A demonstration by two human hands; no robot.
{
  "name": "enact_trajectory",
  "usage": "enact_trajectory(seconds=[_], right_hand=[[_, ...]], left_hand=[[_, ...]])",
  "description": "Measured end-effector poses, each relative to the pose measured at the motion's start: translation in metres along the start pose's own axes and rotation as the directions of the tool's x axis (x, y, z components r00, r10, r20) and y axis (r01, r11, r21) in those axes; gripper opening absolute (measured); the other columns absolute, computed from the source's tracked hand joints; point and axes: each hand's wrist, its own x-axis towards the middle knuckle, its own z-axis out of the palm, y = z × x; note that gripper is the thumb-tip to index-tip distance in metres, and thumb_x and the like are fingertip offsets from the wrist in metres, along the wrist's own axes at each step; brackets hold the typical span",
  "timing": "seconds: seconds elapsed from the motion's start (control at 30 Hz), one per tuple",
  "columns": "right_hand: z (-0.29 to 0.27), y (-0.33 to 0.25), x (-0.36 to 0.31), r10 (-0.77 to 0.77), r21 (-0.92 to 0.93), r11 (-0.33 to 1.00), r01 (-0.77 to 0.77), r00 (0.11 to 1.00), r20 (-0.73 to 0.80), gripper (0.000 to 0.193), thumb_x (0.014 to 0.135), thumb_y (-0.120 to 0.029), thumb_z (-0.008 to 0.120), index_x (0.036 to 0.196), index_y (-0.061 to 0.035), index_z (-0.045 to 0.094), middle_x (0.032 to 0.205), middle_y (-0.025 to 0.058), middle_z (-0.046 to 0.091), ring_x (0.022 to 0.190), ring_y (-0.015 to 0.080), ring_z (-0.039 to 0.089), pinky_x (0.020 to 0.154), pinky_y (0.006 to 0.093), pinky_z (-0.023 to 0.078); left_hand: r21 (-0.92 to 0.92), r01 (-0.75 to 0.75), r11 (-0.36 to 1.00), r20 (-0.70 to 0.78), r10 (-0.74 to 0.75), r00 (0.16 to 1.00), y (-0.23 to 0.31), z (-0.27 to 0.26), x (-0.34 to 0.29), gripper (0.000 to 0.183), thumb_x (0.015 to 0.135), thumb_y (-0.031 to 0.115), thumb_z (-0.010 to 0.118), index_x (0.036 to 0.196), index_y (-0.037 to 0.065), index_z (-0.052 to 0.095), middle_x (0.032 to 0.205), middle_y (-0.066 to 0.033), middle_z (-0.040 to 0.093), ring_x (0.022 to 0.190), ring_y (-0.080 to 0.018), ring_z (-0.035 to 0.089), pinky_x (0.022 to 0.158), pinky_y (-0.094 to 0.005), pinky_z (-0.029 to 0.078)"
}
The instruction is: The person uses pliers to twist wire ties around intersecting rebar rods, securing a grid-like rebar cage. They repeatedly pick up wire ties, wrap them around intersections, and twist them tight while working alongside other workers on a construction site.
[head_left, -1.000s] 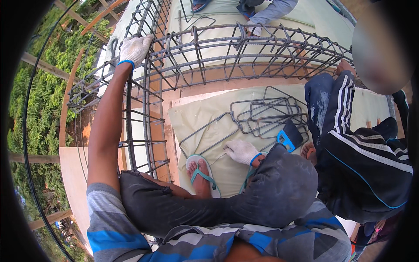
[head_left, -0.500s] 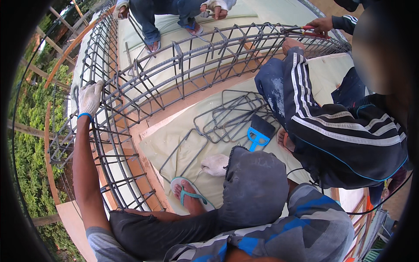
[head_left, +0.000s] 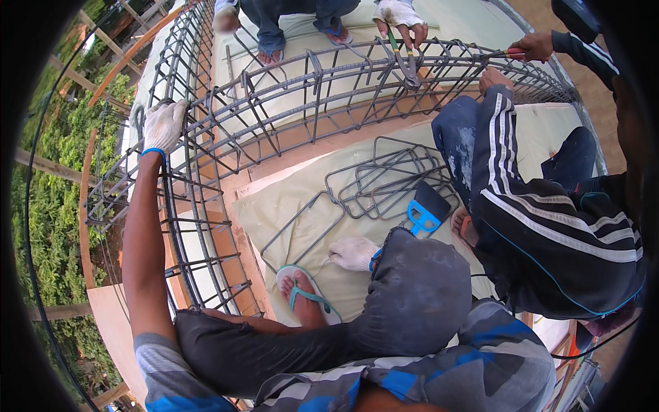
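Observation:
My left hand (head_left: 165, 126), in a white knit glove with a blue cuff, is closed over the top bars of the rebar cage (head_left: 180, 226) on the left. My right hand (head_left: 353, 253), gloved alike, hangs low beside my right knee, above the pale green sheet (head_left: 288, 220). Its fingers are curled together, and a thin strand seems to run from them toward my sandal (head_left: 309, 294); what they hold is too small to name. Several bent steel stirrups (head_left: 384, 180) lie just beyond that hand.
A blue-handled brush (head_left: 423, 218) lies right of the stirrups. A second rebar cage (head_left: 302, 82) crosses the far side. Beyond it a co-worker's gloved hand (head_left: 401, 15) holds green-handled pliers (head_left: 405, 60); another co-worker in a striped jacket (head_left: 542, 206) squats at right, holding red-handled pliers (head_left: 511, 53).
The view has shifted, so things sit farther right. The far co-worker's pliers have come down to the cage. My left hand stays on the bars; my right hand stays low near the sheet.

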Motion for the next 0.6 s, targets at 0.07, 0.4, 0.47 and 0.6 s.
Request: enact_trajectory(seconds=[0.07,0.4,0.47,0.6], right_hand=[[0.004,0.008,0.003,0.027,0.016,1.000,-0.027,1.000,-0.015,0.030,0.100,-0.031,0.053,0.110,-0.0084,0.071,0.107,0.0155,0.071,0.107,0.0355,0.067,0.094,0.0477,0.052],[-0.123,0.029,0.033,0.335,0.539,0.820,0.192,0.602,-0.724,0.043,0.106,-0.040,0.055,0.116,-0.0001,0.068,0.087,0.0153,0.072,0.081,0.0245,0.070,0.077,0.0362,0.054],[-0.166,0.026,0.032,0.475,0.701,0.574,0.423,0.526,-0.706,0.054,0.109,-0.048,0.047,0.126,0.0012,0.061,0.081,0.0035,0.068,0.072,0.0101,0.061,0.067,0.0272,0.050],[-0.232,0.049,0.030,0.617,0.761,0.213,0.612,0.520,-0.591,0.067,0.103,-0.070,0.041,0.119,-0.0095,0.064,0.084,0.0076,0.071,0.066,0.0154,0.066,0.061,0.0267,0.055]], left_hand=[[-0.012,-0.009,1.000,0.009,0.009,1.000,0.004,0.000,0.004,0.042,0.106,0.038,0.039,0.115,0.012,0.071,0.106,-0.0177,0.071,0.111,-0.0455,0.059,0.103,-0.0513,0.041],[-0.047,0.025,0.999,-0.010,-0.025,1.000,0.005,0.003,0.007,0.046,0.106,0.040,0.038,0.120,0.012,0.072,0.116,-0.0190,0.070,0.119,-0.0489,0.056,0.106,-0.0532,0.041],[-0.040,0.020,0.999,0.004,-0.020,1.000,0.004,0.000,0.004,0.046,0.106,0.041,0.038,0.120,0.012,0.072,0.116,-0.0188,0.071,0.119,-0.0492,0.056,0.106,-0.0533,0.041],[-0.039,0.048,0.998,-0.002,-0.048,0.999,0.001,0.001,-0.002,0.047,0.106,0.042,0.038,0.119,0.013,0.072,0.113,-0.0193,0.071,0.118,-0.0489,0.056,0.106,-0.0532,0.040]])
